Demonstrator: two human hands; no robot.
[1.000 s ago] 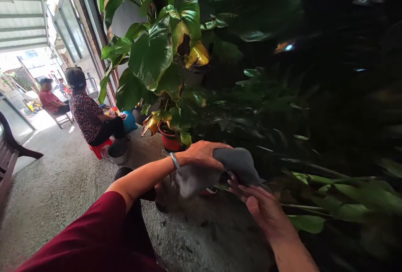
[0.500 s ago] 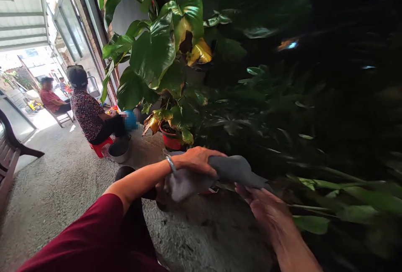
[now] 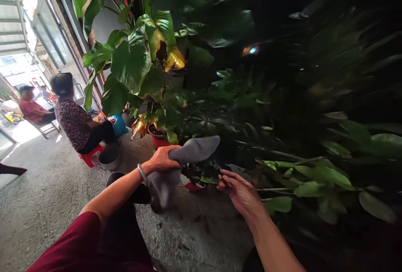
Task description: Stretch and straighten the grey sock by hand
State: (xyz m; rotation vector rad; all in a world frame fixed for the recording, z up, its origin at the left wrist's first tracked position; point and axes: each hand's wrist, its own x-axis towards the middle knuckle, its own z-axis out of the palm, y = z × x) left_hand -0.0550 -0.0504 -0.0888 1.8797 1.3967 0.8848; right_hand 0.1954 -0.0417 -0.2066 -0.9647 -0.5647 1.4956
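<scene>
Left hand (image 3: 162, 159), wearing a metal bangle (image 3: 142, 173) at the wrist and reaching out from a dark red sleeve (image 3: 78, 242), is closed around a grey cloth (image 3: 185, 156). One end of the cloth sticks out to the right past the fingers, and the rest hangs down below the wrist. Right hand (image 3: 240, 190) is held open just to the right and slightly lower, fingers spread and loosely curled, palm facing left, not touching the cloth. Both hands hover above a rough concrete floor (image 3: 47, 196). Just beyond the right hand's fingertips are long green leaves (image 3: 310, 180) of a low plant. Behind the cloth stands a red pot (image 3: 157, 140) holding a tall plant with broad green leaves (image 3: 130, 60), some of them yellowed. Further back on the left, a person in a patterned top (image 3: 73, 123) sits on a low red stool (image 3: 86, 156) beside a metal bowl (image 3: 109, 159). Beyond, another person in a red shirt (image 3: 31, 110) sits by a bright doorway
</scene>
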